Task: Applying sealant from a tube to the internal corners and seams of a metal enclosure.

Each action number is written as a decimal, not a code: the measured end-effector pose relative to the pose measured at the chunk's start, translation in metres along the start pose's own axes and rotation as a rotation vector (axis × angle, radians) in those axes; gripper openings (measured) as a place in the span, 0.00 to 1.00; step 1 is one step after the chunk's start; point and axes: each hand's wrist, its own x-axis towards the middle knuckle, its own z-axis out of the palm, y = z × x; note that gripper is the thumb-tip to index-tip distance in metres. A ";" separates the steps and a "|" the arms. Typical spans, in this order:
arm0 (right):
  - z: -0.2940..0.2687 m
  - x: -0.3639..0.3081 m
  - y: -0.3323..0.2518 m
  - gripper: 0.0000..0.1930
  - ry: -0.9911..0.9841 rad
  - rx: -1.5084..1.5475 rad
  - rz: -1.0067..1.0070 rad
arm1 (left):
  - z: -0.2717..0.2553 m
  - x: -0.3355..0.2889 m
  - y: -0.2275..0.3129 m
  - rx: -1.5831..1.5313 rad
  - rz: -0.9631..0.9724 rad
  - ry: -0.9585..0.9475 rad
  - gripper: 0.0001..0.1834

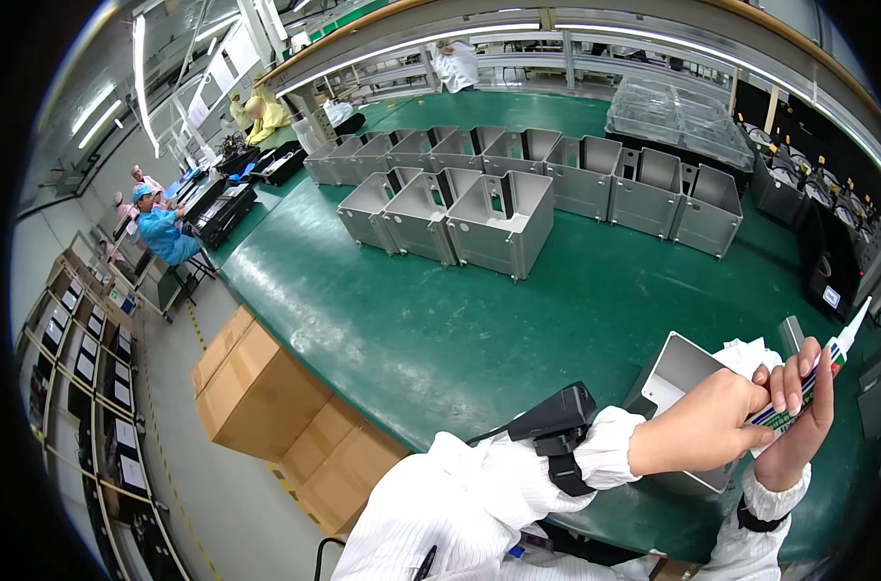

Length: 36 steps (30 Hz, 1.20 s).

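A squeeze tube [777, 418] in white, blue and green, with a long white tapered nozzle, is tilted with its tip up to the right. My left hand [702, 426] is closed on the tube's lower end, its thumb pressed against it. My right hand [804, 407] wraps its fingers round the tube nearer the nozzle. Beneath my left hand stands an open grey metal box [678, 366], partly hidden by that hand and forearm. White crumpled paper or cloth [745, 356] lies just behind my hands, beside a small grey metal piece [791, 334].
Several open grey metal boxes [499, 228] stand in rows on the green table [392, 320]. Clear plastic trays [678, 116] are stacked at the back right, near a black monitor [828, 257]. Cardboard boxes [257, 387] sit left of the table. Other people work farther off.
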 end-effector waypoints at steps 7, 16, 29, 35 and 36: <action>0.003 -0.003 0.000 0.15 -0.036 0.031 -0.023 | 0.018 -0.004 -0.006 -0.164 0.096 0.157 0.08; 0.005 -0.005 0.000 0.15 -0.037 -0.017 -0.052 | 0.015 0.000 0.000 -0.123 0.156 0.196 0.10; -0.011 -0.001 -0.008 0.14 -0.079 -0.024 -0.137 | 0.019 0.000 -0.005 -0.082 0.155 0.207 0.09; -0.003 -0.005 -0.004 0.14 -0.013 -0.034 -0.158 | 0.018 -0.001 -0.008 -0.126 0.152 0.177 0.07; -0.001 -0.005 -0.003 0.14 -0.002 -0.038 -0.148 | 0.019 0.000 -0.008 -0.114 0.165 0.185 0.07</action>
